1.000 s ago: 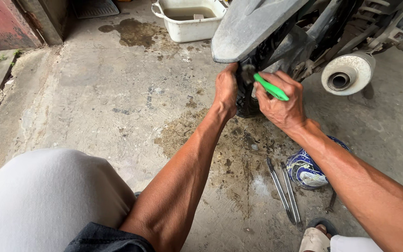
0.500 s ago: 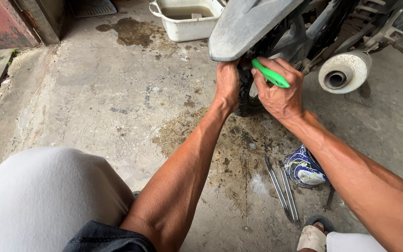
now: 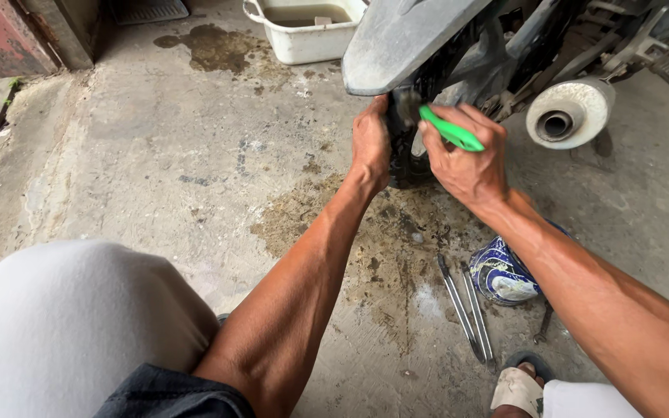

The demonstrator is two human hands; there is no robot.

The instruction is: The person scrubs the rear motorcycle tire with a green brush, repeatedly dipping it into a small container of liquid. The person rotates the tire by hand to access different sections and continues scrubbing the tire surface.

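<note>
My left hand point(image 3: 371, 143) grips the black rear tyre point(image 3: 408, 159) of a motorbike, just under the grey mudguard point(image 3: 400, 39). My right hand point(image 3: 466, 159) is closed around a green-handled tool point(image 3: 451, 129), its tip pressed in against the tyre beside my left hand. The tool's working end is hidden behind the tyre and my fingers. The silver exhaust pipe point(image 3: 569, 112) sticks out to the right of my right hand.
Two long metal tyre levers point(image 3: 464, 306) lie on the oil-stained concrete near a blue and white bowl point(image 3: 505, 275). A white plastic tub point(image 3: 307, 27) stands at the back. My knee point(image 3: 71, 325) fills the lower left; my sandalled foot point(image 3: 516, 387) is at the bottom right.
Both hands have stayed on the tyre. The green tool has shifted slightly upward in my right hand, and the view has drifted a little.
</note>
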